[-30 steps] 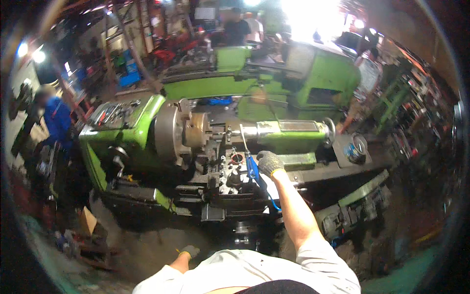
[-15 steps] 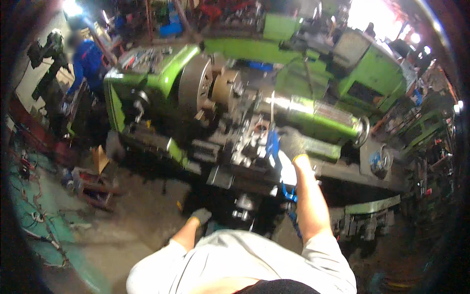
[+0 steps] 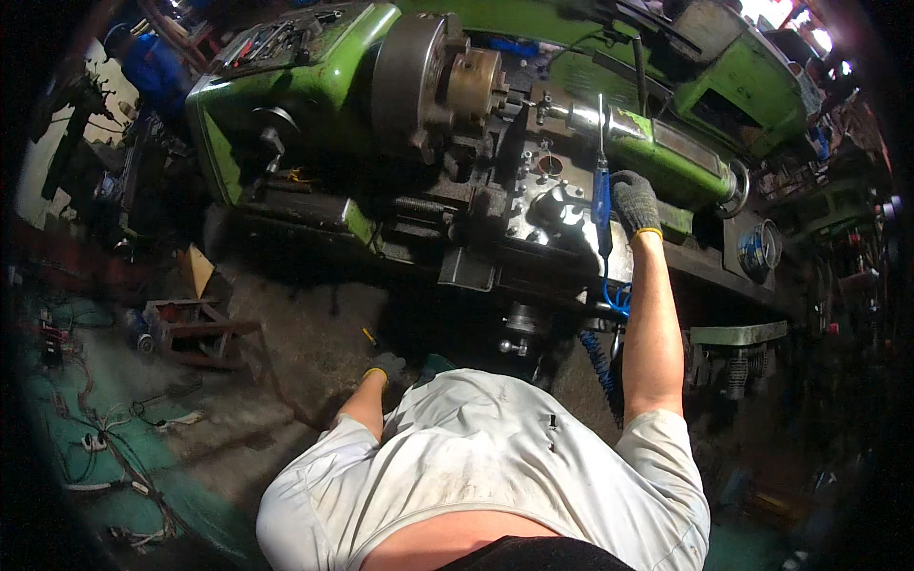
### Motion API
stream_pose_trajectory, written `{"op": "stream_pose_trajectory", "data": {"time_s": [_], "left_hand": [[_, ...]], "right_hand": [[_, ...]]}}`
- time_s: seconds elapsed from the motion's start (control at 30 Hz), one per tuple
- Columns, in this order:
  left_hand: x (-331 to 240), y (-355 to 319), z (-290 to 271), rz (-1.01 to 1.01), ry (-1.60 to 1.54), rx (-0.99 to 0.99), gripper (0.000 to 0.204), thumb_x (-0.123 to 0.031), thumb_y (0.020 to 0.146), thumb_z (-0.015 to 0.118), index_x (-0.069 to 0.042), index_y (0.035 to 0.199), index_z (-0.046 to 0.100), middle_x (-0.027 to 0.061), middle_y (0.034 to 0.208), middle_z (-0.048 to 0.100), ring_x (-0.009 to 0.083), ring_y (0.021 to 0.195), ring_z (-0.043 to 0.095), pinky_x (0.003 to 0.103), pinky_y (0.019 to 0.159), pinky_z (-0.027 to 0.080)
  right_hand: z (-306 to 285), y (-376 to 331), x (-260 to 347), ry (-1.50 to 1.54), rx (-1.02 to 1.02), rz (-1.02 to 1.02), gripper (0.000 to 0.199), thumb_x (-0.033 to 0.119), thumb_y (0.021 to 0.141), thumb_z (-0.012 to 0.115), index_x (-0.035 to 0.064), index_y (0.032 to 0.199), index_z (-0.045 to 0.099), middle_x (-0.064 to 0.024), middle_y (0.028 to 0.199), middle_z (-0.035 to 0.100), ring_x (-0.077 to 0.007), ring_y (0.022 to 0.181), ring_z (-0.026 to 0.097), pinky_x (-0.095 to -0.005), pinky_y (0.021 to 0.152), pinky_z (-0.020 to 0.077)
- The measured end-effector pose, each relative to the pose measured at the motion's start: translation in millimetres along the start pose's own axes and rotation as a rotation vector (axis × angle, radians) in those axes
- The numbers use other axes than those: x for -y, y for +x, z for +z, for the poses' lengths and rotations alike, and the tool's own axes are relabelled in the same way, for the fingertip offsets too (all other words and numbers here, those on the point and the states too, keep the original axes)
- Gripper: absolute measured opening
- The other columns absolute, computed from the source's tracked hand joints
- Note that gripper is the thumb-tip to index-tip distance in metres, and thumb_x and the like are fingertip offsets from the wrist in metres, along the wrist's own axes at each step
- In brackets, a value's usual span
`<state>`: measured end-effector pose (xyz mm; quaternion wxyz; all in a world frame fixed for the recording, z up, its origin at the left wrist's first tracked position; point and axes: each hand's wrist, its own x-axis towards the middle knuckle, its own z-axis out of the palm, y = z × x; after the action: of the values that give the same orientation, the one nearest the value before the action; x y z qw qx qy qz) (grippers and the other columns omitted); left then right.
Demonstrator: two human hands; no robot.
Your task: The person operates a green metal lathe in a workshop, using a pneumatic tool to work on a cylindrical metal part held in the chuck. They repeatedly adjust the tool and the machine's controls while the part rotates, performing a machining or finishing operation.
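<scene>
My right hand, in a grey knit glove with a yellow cuff, is closed on a blue air blow gun. Its long thin metal nozzle points away from me, above the lathe's carriage. A blue air hose hangs from the gun, and its coiled part drops beside my right forearm. Low at my left side is my left hand, gloved the same way, beside my shirt and away from the machine; its fingers are too dark to make out. The green lathe's big chuck grips a brownish round workpiece.
Right of the carriage lies the green tailstock with its handwheel. Small tools lie on the headstock. A round container rests on the lathe's right end. Cables cross the floor at left, near a low metal frame. Someone in blue is at far left.
My view has tilted down and come closer to the lathe. The right hand and blow gun have shifted slightly right over the carriage. My left hand still hangs low.
</scene>
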<state>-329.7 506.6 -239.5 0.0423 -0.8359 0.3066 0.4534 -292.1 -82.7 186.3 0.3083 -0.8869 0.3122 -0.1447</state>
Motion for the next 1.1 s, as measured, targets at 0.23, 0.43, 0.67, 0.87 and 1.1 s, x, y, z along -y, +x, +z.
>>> {"op": "stream_pose_trajectory", "data": {"time_s": [0.23,0.43,0.67,0.87,1.1], "left_hand": [[9.4,19.1,-24.0,0.159,0.133,-0.040,0.042,-0.036,0.103,0.041,-0.014,0.123,0.070,0.0200,0.136,0.063,0.0407,0.125,0.060,0.052,0.105,0.048],[-11.4,22.9,-63.9,0.110,-0.007,-0.047,0.043,-0.035,0.103,0.041,-0.012,0.124,0.070,0.0190,0.136,0.063,0.0389,0.127,0.059,0.051,0.106,0.048],[-1.4,54.1,-42.0,-0.013,-0.248,-0.087,0.051,-0.048,0.098,0.050,-0.008,0.121,0.072,0.0213,0.134,0.064,0.0411,0.126,0.059,0.050,0.106,0.048],[-10.7,55.1,-32.4,0.042,-0.180,-0.050,0.054,-0.051,0.097,0.051,-0.007,0.119,0.074,0.0219,0.129,0.067,0.0417,0.124,0.060,0.050,0.106,0.048],[-15.9,57.7,-30.7,0.060,-0.193,-0.040,0.054,-0.049,0.096,0.051,-0.007,0.123,0.071,0.0233,0.134,0.064,0.0419,0.126,0.059,0.049,0.107,0.047]], "right_hand": [[4.7,5.5,-6.7,0.021,-0.003,0.064,0.034,0.016,0.084,0.053,0.0035,0.106,0.077,-0.0217,0.104,0.075,-0.0356,0.101,0.072,-0.0413,0.091,0.0536],[4.6,8.4,-17.1,-0.079,-0.039,0.064,0.035,0.015,0.084,0.053,0.0019,0.106,0.077,-0.0211,0.100,0.075,-0.0335,0.095,0.072,-0.0404,0.088,0.0541],[6.0,10.9,-14.3,-0.011,-0.005,0.106,0.034,0.016,0.083,0.054,0.0022,0.104,0.077,-0.0229,0.102,0.075,-0.0361,0.099,0.073,-0.0427,0.091,0.0539],[7.3,11.2,-14.2,-0.030,0.008,0.089,0.034,0.014,0.083,0.054,0.0018,0.104,0.077,-0.0212,0.095,0.076,-0.0327,0.089,0.074,-0.0416,0.084,0.0555],[-3.9,-4.3,6.7,0.053,0.002,0.114,0.033,0.012,0.083,0.053,-0.0008,0.103,0.076,-0.0196,0.089,0.075,-0.0290,0.079,0.073,-0.0399,0.074,0.0559]]}}
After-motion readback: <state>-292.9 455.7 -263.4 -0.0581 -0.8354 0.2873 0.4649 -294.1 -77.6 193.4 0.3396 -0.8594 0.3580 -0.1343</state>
